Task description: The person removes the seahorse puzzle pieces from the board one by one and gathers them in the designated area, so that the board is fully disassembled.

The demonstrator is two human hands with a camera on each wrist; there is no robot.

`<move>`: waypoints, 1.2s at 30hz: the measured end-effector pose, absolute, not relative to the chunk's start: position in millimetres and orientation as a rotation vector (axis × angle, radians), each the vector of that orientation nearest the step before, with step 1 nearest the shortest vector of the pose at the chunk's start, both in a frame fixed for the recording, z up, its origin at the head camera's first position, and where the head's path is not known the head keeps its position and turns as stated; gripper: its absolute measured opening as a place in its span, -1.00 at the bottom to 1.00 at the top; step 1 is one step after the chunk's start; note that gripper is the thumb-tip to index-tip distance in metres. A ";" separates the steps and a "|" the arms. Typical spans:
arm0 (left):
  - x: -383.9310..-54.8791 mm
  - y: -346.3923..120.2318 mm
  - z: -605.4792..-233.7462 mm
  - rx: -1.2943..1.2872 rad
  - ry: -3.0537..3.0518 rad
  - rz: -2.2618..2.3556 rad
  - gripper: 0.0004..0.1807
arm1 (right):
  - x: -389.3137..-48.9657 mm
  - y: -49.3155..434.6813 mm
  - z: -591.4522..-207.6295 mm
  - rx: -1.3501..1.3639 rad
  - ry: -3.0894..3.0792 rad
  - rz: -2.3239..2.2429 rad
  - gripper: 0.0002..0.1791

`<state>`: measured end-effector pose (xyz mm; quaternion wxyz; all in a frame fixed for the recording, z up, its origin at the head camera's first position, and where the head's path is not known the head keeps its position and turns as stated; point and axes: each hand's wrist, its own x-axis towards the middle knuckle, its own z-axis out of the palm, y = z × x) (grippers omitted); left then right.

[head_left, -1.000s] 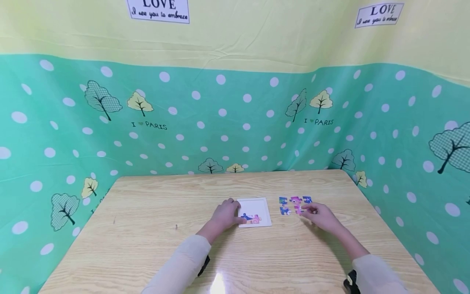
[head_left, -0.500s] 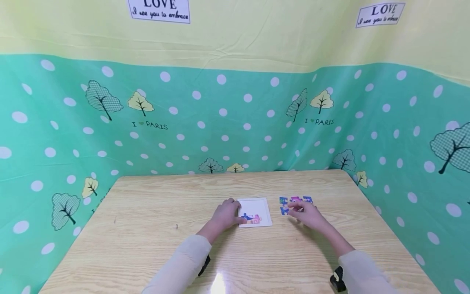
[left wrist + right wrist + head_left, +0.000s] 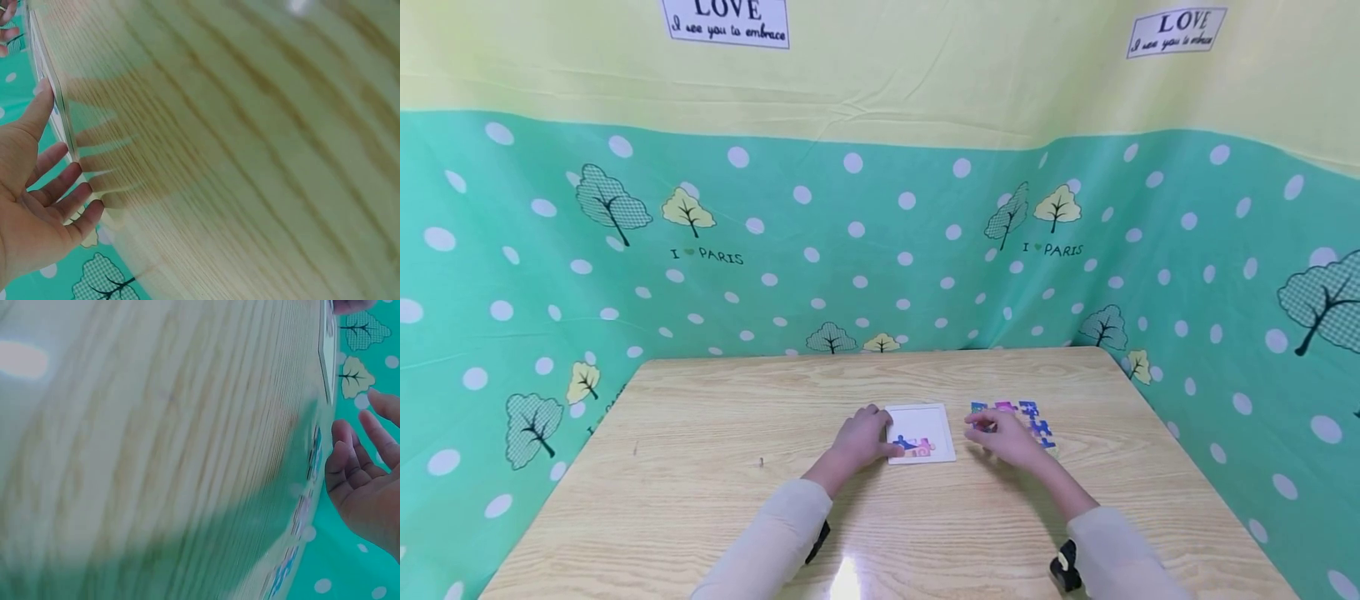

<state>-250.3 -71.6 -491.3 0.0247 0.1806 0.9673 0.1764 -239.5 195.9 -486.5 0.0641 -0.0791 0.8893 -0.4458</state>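
My left hand point(image 3: 862, 435) rests at the left edge of a white square puzzle frame point(image 3: 948, 433), its thumb touching the lower left of it. In the left wrist view the left hand's fingers point(image 3: 56, 184) are spread and fairly straight beside the frame edge point(image 3: 57, 103). Joined blue and pink puzzle pieces point(image 3: 917, 447) lie in the frame's lower part. My right hand point(image 3: 1006, 437) hovers over loose puzzle pieces point(image 3: 1028, 408) right of the frame, partly hiding them. Loosely bent fingers show nothing between them in the right wrist view.
A light wooden table point(image 3: 737, 517) carries everything. A green dotted curtain point(image 3: 880, 242) hangs behind it and along both sides. More blue puzzle pieces point(image 3: 1042, 432) lie just right of the right hand.
My right hand has moved left across the loose pieces, uncovering blue ones at the right and covering those at the left. The left hand and frame have stayed put.
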 end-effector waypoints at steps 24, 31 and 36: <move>-250.6 -69.6 -492.7 0.533 3.000 0.521 -0.43 | -239.5 152.9 -492.5 -0.271 2.594 -1.367 -0.66; -250.1 -69.6 -492.2 0.538 3.001 0.529 -0.41 | -239.9 149.5 -496.6 -0.265 2.606 -1.367 -0.68; -250.0 -69.4 -491.1 0.532 2.998 0.532 -0.39 | -241.4 147.6 -497.5 -0.258 2.615 -1.351 -0.69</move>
